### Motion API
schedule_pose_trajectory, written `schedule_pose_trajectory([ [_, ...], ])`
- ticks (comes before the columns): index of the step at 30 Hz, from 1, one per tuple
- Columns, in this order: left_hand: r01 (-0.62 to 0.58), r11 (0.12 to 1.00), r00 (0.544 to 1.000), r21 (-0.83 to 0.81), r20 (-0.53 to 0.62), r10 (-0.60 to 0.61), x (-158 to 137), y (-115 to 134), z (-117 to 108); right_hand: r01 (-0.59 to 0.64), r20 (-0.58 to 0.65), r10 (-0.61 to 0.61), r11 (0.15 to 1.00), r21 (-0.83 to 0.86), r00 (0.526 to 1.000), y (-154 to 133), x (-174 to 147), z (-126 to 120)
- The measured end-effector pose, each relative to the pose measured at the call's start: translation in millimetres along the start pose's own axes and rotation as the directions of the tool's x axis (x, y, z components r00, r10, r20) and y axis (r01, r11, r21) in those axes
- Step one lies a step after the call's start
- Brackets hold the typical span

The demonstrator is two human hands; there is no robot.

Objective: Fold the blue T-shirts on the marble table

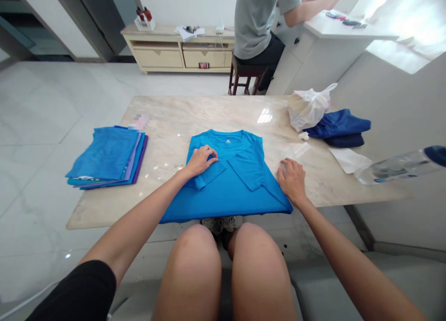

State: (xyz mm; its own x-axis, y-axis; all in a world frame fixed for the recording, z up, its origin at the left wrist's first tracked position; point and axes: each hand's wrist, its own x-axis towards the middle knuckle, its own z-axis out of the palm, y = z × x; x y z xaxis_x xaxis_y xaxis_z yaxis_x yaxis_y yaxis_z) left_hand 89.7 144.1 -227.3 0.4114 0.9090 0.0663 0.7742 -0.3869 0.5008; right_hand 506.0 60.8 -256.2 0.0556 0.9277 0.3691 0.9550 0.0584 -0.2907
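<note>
A bright blue T-shirt (228, 181) lies flat on the marble table (209, 112), collar away from me, both sleeves folded inward over the body. My left hand (201, 159) rests on the folded left sleeve, its fingers curled on the cloth. Just past the shirt's right edge, my right hand (291, 178) lies on the table with fingers loosely bent, touching the cloth's side. The shirt's lower hem hangs slightly over the near table edge above my knees.
A stack of folded blue and purple shirts (108, 158) sits at the left. At the right are a white plastic bag (308, 108), dark blue folded cloth (339, 126), a paper sheet (350, 160) and a lying plastic bottle (397, 167). Another person (261, 23) sits at the far counter.
</note>
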Motion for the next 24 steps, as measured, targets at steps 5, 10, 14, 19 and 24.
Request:
schedule_pose_trajectory([
  [5,0.023,0.999,0.998,-0.049,-0.049,-0.026,7.0,0.5,2.3,-0.012,0.017,0.012,1.0,0.005,1.0,-3.1,0.7,-2.2],
  [10,0.081,0.995,0.978,-0.062,-0.186,-0.092,1.6,-2.1,-1.6,-0.033,0.019,0.032,0.998,0.053,0.999,-0.3,-2.4,-2.9],
  [14,0.257,0.964,0.897,-0.072,-0.352,-0.266,-0.1,-27.6,-28.6,-0.11,0.054,0.1,0.968,0.224,0.993,9.8,26.8,-0.1],
  [19,0.552,0.811,0.814,-0.193,-0.086,-0.574,26.3,-57.9,-70.6,-0.325,0.326,0.201,0.861,0.391,0.924,-5.2,122.7,10.6],
  [24,0.598,0.767,0.789,-0.23,0.336,-0.514,60.9,-64.2,-88.8,-0.538,0.728,0.155,0.777,0.327,0.667,-32.9,203.7,15.5],
])
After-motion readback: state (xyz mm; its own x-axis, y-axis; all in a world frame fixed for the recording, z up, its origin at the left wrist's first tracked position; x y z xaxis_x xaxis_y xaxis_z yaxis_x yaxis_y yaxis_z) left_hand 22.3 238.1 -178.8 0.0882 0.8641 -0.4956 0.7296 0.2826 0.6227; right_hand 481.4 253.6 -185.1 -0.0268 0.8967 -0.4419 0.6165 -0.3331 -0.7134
